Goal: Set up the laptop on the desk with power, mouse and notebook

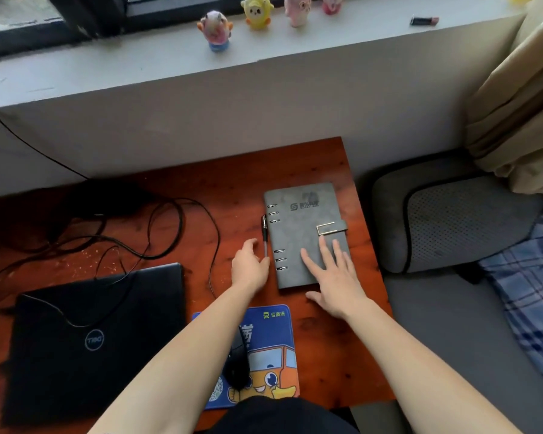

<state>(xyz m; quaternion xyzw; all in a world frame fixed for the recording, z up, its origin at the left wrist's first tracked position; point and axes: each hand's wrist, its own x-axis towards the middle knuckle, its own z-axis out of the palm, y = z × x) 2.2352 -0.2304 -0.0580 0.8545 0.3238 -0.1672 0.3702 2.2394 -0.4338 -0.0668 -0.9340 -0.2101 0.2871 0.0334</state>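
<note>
While the right hand (336, 277) lies flat, fingers straight and spread, on the near half of the closed grey notebook (298, 220), the notebook sits along the right edge of the counter (333, 355), toward its far corner. The left hand (250, 266) touches the near end of the pen (264, 233), which lies just beside the notebook's ring edge; whether its fingers pinch the pen cannot be determined. The closed laptop (85, 339) occupies the near left area, with a black cable (157, 255) across its lid. The mouse (237, 364) rests on the mouse pad (273, 339) at the near edge.
</note>
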